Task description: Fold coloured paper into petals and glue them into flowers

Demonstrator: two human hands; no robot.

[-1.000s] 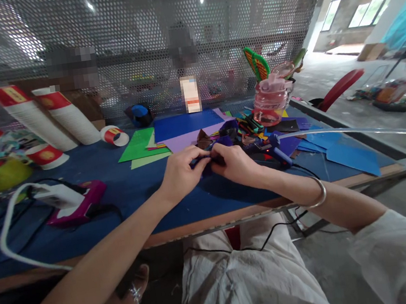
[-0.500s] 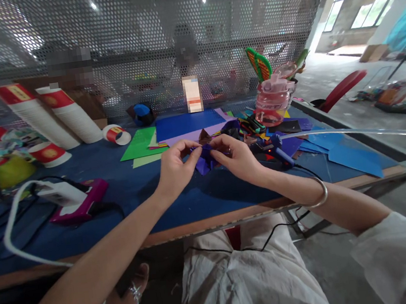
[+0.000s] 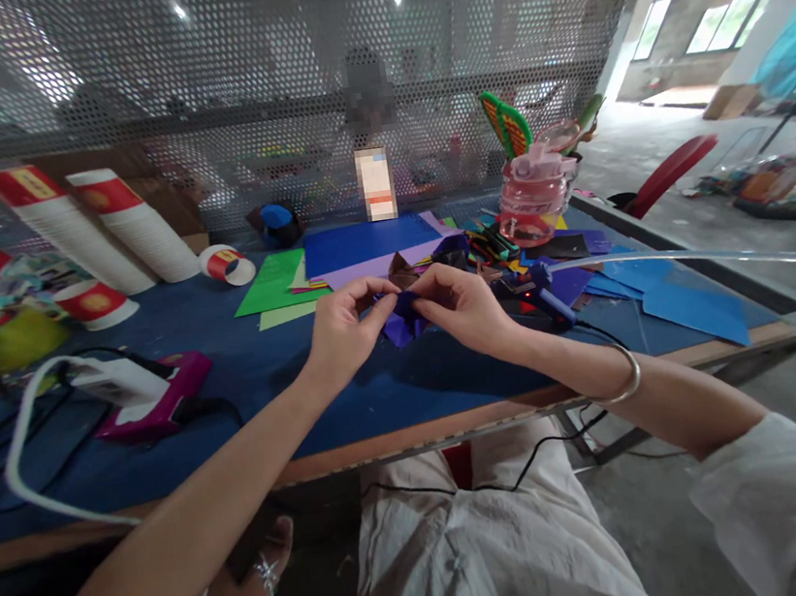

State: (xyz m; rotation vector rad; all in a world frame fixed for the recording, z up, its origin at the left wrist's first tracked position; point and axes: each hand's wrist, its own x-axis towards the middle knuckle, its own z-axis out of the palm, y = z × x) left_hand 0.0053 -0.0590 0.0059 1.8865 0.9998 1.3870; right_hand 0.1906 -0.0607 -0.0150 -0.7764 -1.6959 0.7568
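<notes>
Fingers of each hand [image 3: 347, 329] hide much of the purple paper piece [image 3: 401, 319].

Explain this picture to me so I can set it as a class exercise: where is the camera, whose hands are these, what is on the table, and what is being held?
There is no machine here. The camera sits on a person's head and looks forward and down, so the two bare arms reaching in from below are that person's own.

The left hand and the right hand meet over a table with a blue top. Between their fingertips they pinch a small folded piece of purple paper, lifted just above the surface.

On the table lie coloured sheets behind the hands, stacks of paper cups at the left, a magenta tool with a white cable, a blue glue gun with a clear stick at the right, and a pink jar. A perforated metal screen stands behind.
</notes>
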